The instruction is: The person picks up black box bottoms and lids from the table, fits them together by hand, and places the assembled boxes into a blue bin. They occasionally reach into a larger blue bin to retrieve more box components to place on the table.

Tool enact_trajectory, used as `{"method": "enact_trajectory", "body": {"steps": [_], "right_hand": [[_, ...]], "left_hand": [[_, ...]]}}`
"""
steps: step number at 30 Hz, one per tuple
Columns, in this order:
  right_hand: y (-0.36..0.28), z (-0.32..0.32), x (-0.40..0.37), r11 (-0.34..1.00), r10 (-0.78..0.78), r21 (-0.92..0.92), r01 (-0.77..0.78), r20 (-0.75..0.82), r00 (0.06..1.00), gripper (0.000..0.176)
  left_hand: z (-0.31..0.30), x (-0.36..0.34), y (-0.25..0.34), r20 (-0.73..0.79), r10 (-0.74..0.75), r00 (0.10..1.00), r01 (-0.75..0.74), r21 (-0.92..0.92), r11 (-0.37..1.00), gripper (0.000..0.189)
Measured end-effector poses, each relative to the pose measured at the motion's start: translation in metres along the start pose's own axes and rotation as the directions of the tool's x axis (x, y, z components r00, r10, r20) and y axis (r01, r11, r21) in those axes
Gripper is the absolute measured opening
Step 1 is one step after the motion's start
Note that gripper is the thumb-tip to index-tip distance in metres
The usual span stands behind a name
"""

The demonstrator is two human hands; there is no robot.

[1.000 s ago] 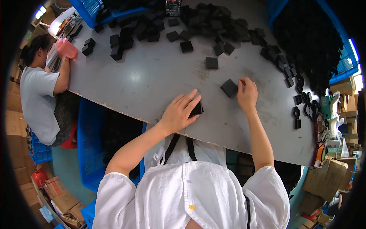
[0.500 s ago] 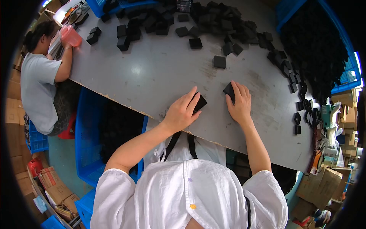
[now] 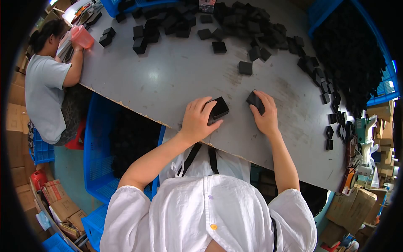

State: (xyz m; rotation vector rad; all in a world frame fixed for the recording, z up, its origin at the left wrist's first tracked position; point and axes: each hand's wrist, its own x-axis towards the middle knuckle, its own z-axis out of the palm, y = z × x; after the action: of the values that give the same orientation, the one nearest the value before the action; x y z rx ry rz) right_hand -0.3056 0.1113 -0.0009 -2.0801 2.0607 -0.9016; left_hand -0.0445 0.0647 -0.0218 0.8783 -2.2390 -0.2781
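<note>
Near the table's front edge, my left hand [image 3: 197, 119] is closed around a small black box [image 3: 220, 107], thumb on the near side and fingers over the far side. A second black box [image 3: 255, 101] sits under the fingers of my right hand [image 3: 265, 113], which grips it from the right. The two boxes are apart, with bare grey table [image 3: 168, 84] between them. Beyond my hands stands a single black box [image 3: 245, 67]. A loose heap of similar boxes [image 3: 247, 21] spreads along the far side.
A blue crate [image 3: 388, 80] full of black pieces stands at the right, with several boxes strewn beside it. Another blue crate [image 3: 94, 147] is below the table's left edge. At the left a person [image 3: 48, 84] sits by a pink container [image 3: 81, 37].
The box in my left hand has tilted, showing more of its top and side. My right hand's fingers have shifted on its box, which has turned slightly. The view has moved a little.
</note>
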Motion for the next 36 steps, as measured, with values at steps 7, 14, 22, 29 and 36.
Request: {"method": "enact_trajectory", "body": {"steps": [7, 14, 22, 29, 36], "right_hand": [[-0.041, 0.000, 0.025, 0.875, -0.217, 0.469, 0.120, 0.160, 0.963, 0.049], [-0.059, 0.010, 0.031, 0.829, -0.455, 0.478, 0.290, 0.276, 0.847, 0.047], [-0.059, 0.012, 0.030, 0.841, -0.519, 0.318, 0.438, 0.241, 0.820, 0.046], [-0.053, 0.024, 0.007, 0.862, -0.503, 0.081, 0.500, 0.250, 0.827, 0.055], [-0.022, 0.032, 0.048, 0.951, -0.305, 0.103, 0.292, 0.144, 0.942, 0.065]], "left_hand": [[-0.003, 0.010, -0.012, 0.139, -0.131, 0.982, 0.167, -0.293, 0.941, 0.091], [0.000, 0.010, -0.021, 0.220, -0.088, 0.972, 0.154, -0.303, 0.940, 0.099], [-0.004, 0.014, -0.015, 0.224, -0.080, 0.971, 0.149, -0.312, 0.938, 0.091], [-0.002, 0.015, -0.017, 0.178, -0.018, 0.984, 0.073, -0.310, 0.948, 0.084], [-0.113, 0.063, -0.094, 0.695, 0.050, 0.717, 0.373, -0.444, 0.815, 0.091]]}}
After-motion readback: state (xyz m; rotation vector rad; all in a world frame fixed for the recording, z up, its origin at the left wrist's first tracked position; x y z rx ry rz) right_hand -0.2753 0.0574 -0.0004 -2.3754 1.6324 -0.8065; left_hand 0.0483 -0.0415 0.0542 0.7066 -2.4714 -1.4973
